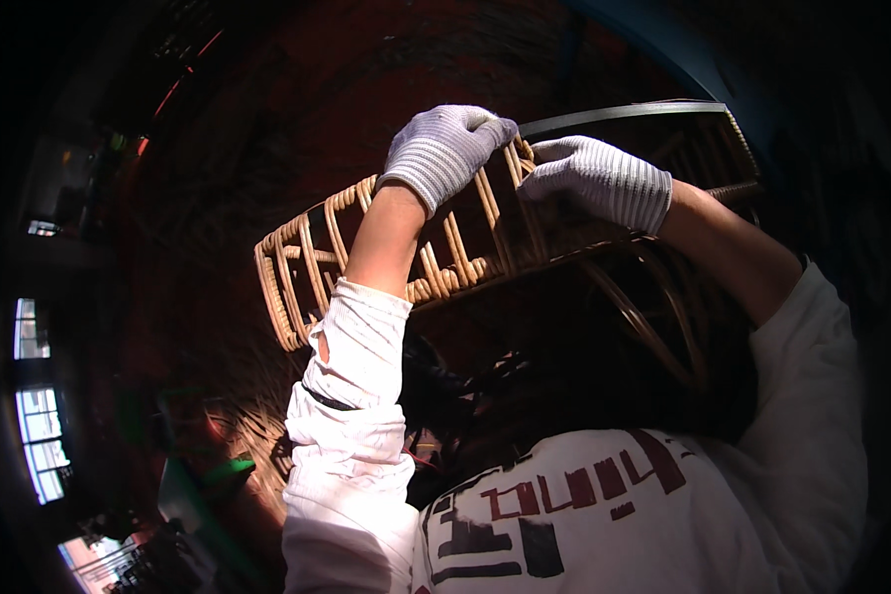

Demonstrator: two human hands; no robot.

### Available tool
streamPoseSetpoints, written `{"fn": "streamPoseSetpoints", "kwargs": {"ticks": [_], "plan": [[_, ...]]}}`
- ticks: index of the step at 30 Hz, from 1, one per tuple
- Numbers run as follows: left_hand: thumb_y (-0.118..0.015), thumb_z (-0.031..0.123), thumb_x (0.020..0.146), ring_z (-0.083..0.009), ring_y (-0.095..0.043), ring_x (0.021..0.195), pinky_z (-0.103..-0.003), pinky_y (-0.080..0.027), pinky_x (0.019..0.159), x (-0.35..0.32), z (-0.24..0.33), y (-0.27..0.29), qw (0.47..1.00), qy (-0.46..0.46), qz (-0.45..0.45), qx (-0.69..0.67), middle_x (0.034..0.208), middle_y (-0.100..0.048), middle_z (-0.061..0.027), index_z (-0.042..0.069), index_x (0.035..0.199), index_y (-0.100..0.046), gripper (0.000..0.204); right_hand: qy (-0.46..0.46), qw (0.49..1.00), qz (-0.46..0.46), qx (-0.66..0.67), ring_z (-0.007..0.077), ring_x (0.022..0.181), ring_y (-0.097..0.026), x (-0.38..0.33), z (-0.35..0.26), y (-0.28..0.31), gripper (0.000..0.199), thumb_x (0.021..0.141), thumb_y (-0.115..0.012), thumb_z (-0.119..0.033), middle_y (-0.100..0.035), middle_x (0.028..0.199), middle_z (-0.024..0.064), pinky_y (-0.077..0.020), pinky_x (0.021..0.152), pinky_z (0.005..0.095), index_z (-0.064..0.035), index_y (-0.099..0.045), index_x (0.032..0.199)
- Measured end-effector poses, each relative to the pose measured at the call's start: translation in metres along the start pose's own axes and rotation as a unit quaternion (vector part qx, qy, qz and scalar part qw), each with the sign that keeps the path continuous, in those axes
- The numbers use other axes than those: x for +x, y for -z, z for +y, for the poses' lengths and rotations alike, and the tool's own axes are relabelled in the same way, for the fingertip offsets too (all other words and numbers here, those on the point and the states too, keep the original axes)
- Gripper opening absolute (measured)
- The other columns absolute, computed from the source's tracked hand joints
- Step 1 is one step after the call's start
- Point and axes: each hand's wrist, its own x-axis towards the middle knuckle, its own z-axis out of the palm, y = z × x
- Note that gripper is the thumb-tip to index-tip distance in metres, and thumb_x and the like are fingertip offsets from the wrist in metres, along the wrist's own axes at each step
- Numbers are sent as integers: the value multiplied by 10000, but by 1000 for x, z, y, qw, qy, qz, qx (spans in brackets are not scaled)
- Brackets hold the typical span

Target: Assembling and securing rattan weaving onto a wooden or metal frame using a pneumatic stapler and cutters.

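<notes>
A long, open, box-like cane frame (pixel 453 267) lay slantwise in front of the person, below the two gloved hands, its left end lower and nearer the body. Its side was a row of upright canes between an upper and a lower rail, with cane wrapped around the rails. Dark gaps showed between the canes; whatever lay inside was too shaded to make out. A pale, flat strip (pixel 624 113) ran along the far edge at the right, and curved canes (pixel 629 312) hung below that end.

The left hand (pixel 449 148), in a striped glove, was curled closed over the top rail, thumb and forefinger drawn together at the head of an upright cane. Its forearm crossed in front of the frame. The right hand (pixel 596 181), gloved alike, was half open just beside it, fingers bent toward the same cane; whether they gripped it, I could not tell.

Loose strands (pixel 259 436) lay at the lower left, near a green object (pixel 230 469), in patchy sunlight.
</notes>
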Motion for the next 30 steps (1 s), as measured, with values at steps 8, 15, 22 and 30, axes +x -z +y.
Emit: {"fn": "streamPoseSetpoints", "kwargs": {"ticks": [8,15,22,30], "plan": [[-561,548,908,-277,-685,998,-414,-509,922,3,1,5,1000,11,-10,12,1028,-741,-62,231,1074,-757,408,331,837,209,-383,255,787,-703,-15,12,-5,236,873,-626,-43,-707,872,115,-594,731,330,-22,-641,1108],[-616,440,921,-234,-696,989,-368,-516,891,3,10,4,1000,8,0,-1,1028,-744,-80,172,1085,-754,343,353,924,28,-146,238,1098,-645,-19,16,27,365,909,-616,7,-663,1154,109,-521,991,345,-39,-599,1270],[-601,432,935,-243,-694,1005,-368,-516,889,5,9,4,1000,13,5,6,1026,-743,-79,167,1086,-751,340,507,758,190,-364,251,1001,-676,-10,16,17,247,878,-664,-14,-661,1089,124,-588,850,341,-59,-663,1121],[-576,395,956,-269,-697,997,-377,-524,894,-3,11,10,999,-10,32,1,1030,-737,-104,148,1092,-743,328,397,916,55,-30,164,834,-633,-16,28,-8,128,956,-612,-130,-641,887,65,-539,799,324,-22,-625,1024]]}}
